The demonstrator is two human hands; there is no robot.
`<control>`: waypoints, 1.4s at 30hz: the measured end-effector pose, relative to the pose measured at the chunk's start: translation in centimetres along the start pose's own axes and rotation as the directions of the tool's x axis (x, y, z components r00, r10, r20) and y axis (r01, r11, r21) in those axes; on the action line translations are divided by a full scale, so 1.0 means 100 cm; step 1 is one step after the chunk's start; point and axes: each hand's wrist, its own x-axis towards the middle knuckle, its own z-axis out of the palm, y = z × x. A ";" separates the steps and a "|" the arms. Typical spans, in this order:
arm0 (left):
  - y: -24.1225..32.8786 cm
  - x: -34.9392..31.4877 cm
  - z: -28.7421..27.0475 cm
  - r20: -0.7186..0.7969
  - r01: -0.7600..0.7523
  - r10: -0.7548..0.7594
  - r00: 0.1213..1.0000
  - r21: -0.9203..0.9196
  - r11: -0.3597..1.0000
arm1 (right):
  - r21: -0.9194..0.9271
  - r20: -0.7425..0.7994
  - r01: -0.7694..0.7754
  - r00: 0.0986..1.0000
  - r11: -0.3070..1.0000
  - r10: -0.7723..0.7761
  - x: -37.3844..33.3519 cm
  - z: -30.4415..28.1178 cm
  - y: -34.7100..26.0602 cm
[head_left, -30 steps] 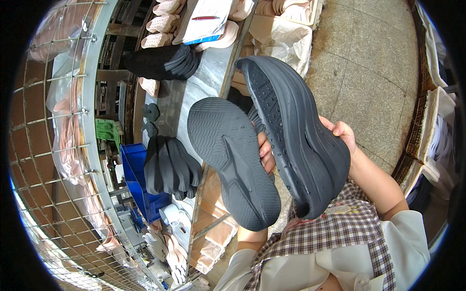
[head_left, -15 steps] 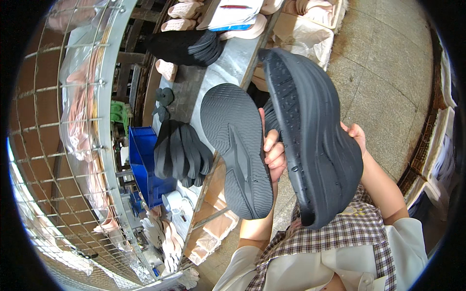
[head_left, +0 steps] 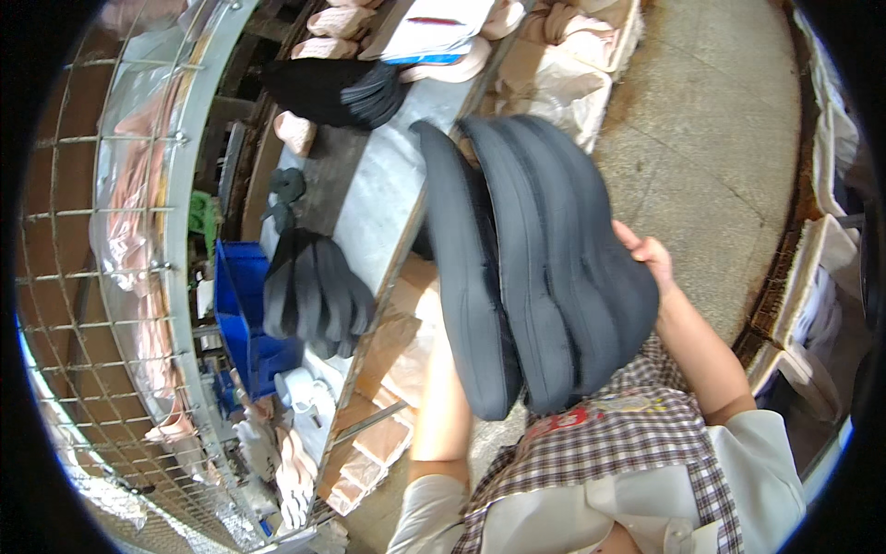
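Currently blk soles (head_left: 563, 268) sit L of R hand (head_left: 646, 257), which grips their edge; L hand hidden, can't tell grip; leftmost sole (head_left: 457, 268), tread-out earlier, now side-on.

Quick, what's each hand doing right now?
Left hand: hidden behind the raised black soles; its grip can't be told.
Right hand: closed, holding the soles by their right side.

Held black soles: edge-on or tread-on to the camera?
Edge-on: the held soles show their side walls, and no tread pattern is visible. The right hand grips their right side; the left hand is hidden.
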 end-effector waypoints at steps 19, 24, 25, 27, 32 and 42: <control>-0.021 -0.007 -0.003 0.320 0.073 0.014 0.947 -0.260 0.963 | -0.026 -0.052 -0.120 0.992 0.992 0.118 -0.013 0.064 0.000; -0.011 -0.006 -0.014 0.360 0.134 -0.044 0.932 -0.231 0.964 | 0.010 -0.174 -0.060 0.983 0.998 0.060 -0.022 0.055 -0.010; -0.006 -0.003 -0.017 0.439 0.188 -0.086 0.895 -0.195 0.963 | 0.006 -0.176 -0.054 0.983 0.999 0.054 -0.023 0.053 -0.011; -0.005 -0.006 -0.020 0.433 0.175 -0.072 0.898 -0.204 0.963 | -0.011 -0.173 -0.045 0.984 0.999 0.042 -0.024 0.053 -0.013; -0.002 -0.007 -0.024 0.440 0.125 -0.030 0.897 -0.189 0.974 | -0.032 -0.156 -0.038 0.987 0.999 0.033 -0.024 0.059 -0.011; -0.038 -0.026 -0.097 -0.010 0.177 -0.176 0.984 0.052 0.983 | -0.052 -0.141 -0.012 0.990 0.999 0.004 -0.022 0.069 -0.008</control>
